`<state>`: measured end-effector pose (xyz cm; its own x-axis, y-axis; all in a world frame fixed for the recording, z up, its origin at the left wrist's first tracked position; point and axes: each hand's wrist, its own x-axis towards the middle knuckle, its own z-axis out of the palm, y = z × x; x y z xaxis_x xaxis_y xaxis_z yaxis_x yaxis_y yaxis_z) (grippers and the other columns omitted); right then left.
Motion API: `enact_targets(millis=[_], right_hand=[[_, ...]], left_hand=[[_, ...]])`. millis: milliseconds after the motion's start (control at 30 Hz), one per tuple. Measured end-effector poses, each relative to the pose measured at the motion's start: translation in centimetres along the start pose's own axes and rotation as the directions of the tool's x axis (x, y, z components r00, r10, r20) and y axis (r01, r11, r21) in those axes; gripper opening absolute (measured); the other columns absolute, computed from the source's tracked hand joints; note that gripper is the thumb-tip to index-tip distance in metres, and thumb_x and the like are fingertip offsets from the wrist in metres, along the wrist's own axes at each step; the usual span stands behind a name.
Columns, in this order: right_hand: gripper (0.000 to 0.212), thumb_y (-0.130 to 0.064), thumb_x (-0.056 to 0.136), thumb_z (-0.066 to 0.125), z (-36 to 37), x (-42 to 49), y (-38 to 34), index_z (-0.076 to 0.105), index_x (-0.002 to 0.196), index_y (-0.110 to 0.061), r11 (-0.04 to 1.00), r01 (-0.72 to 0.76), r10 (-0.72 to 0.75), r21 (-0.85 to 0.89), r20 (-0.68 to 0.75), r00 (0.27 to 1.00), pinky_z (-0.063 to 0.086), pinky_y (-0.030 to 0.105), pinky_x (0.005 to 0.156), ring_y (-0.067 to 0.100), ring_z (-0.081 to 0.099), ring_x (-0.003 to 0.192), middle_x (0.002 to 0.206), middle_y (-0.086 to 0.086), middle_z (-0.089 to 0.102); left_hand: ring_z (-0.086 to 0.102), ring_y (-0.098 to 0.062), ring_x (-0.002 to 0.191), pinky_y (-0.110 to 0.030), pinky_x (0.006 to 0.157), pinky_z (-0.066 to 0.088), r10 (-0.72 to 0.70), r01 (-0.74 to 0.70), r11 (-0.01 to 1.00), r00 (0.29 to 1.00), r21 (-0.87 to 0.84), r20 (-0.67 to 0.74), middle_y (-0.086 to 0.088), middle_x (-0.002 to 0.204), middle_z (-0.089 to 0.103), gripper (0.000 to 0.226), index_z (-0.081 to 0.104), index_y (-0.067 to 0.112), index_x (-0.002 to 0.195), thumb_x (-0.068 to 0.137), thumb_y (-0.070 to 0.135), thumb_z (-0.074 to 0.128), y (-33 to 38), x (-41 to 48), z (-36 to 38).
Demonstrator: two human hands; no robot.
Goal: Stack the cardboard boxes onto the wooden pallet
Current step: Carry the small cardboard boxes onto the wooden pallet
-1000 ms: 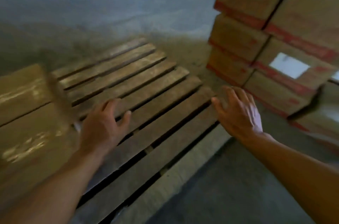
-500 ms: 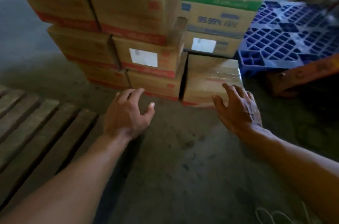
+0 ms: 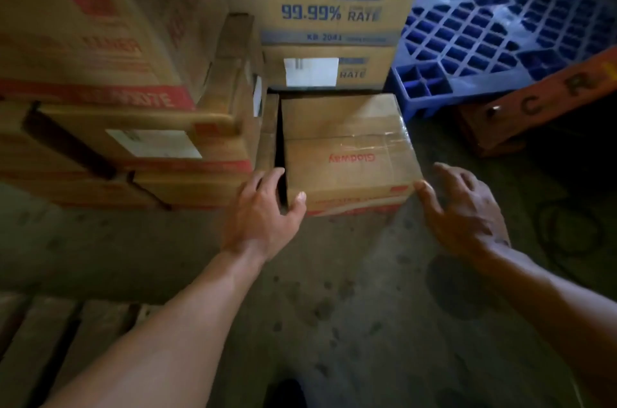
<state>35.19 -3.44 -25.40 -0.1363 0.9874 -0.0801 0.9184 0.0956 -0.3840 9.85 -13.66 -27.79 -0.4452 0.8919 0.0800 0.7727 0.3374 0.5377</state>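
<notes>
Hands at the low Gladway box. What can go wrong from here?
1. Left hand fingers sit in the narrow gap between the box and the neighbouring stack; a shift could pinch them.
2. Right hand is only at the corner, so a lift now may slip.
3. The cable loop on the floor could catch a foot.

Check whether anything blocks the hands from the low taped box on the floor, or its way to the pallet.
Nothing visible does. The left hand is at the near left corner of the box, the right hand just beside its right corner. Only bare floor lies between it and the wooden pallet.
</notes>
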Motion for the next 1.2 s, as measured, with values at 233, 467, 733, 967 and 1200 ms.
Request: enact_targets(millis=[233, 467, 733, 967, 1200], right_hand=[[0.064, -0.059, 0.098, 0.041, 6.0, 7.0, 3.5, 0.037, 0.151, -0.023, 0.989, -0.14, 0.135, 0.041, 0.11, 0.985, 0.043, 0.048, 0.106, 0.029, 0.042, 0.135, 0.152, 0.009, 0.041], [0.064, -0.056, 0.098, 0.046, 11.9, 14.6, 7.4, 0.036, 0.152, -0.024, 0.955, -0.232, 0.207, 0.185, 0.142, 0.968, 0.041, 0.048, 0.109, 0.025, 0.042, 0.137, 0.154, 0.006, 0.039], [0.083, -0.06, 0.086, 0.059, 17.3, 20.2, 11.4, 0.029, 0.154, -0.024, 0.785, -0.36, 0.276, 0.503, 0.236, 0.932, 0.043, 0.046, 0.11, 0.021, 0.044, 0.137, 0.155, 0.005, 0.039], [0.078, -0.061, 0.086, 0.06, 19.7, 20.9, 12.5, 0.035, 0.152, -0.026, 0.68, -0.346, 0.221, 0.646, 0.27, 0.937, 0.051, 0.019, 0.09, 0.01, 0.054, 0.124, 0.148, 0.0, 0.047], [0.075, -0.06, 0.084, 0.057, 20.3, 21.1, 13.2, 0.029, 0.152, -0.043, 0.582, -0.36, 0.164, 0.729, 0.329, 0.93, 0.051, 0.058, 0.098, 0.021, 0.051, 0.132, 0.153, -0.003, 0.04]], left_hand=[[0.054, -0.022, 0.121, -0.037, 0.099, 0.045, -0.192, 0.199, 0.977, 0.978, -0.076, 0.084, -0.003, 0.134, 0.058, 0.066, 0.055, 0.019, 0.136, 0.083, 0.058, 0.054, -2.5, 6.3, 8.2], [0.051, -0.027, 0.124, -0.032, 0.098, 0.038, -0.353, 0.367, 0.914, 0.93, -0.173, 0.105, -0.007, 0.141, 0.052, 0.077, 0.045, 0.019, 0.142, 0.079, 0.061, 0.056, -5.7, 10.2, 15.3], [0.041, -0.028, 0.132, 0.001, 0.1, 0.02, -0.348, 0.328, 0.925, 0.934, -0.193, -0.08, -0.018, 0.146, 0.041, 0.08, 0.038, 0.004, 0.146, 0.082, 0.047, 0.062, -6.8, 11.0, 20.8], [0.05, -0.016, 0.129, -0.036, 0.109, 0.041, -0.535, 0.465, 0.78, 0.842, -0.418, -0.062, -0.001, 0.143, 0.053, 0.08, 0.043, 0.02, 0.145, 0.082, 0.065, 0.059, -6.9, 11.4, 22.1], [0.059, -0.006, 0.117, -0.044, 0.106, 0.043, -0.593, 0.579, 0.47, 0.766, -0.666, 0.248, 0.021, 0.123, 0.065, 0.047, 0.062, 0.051, 0.12, 0.076, 0.064, 0.071, -8.7, 12.8, 22.0]])
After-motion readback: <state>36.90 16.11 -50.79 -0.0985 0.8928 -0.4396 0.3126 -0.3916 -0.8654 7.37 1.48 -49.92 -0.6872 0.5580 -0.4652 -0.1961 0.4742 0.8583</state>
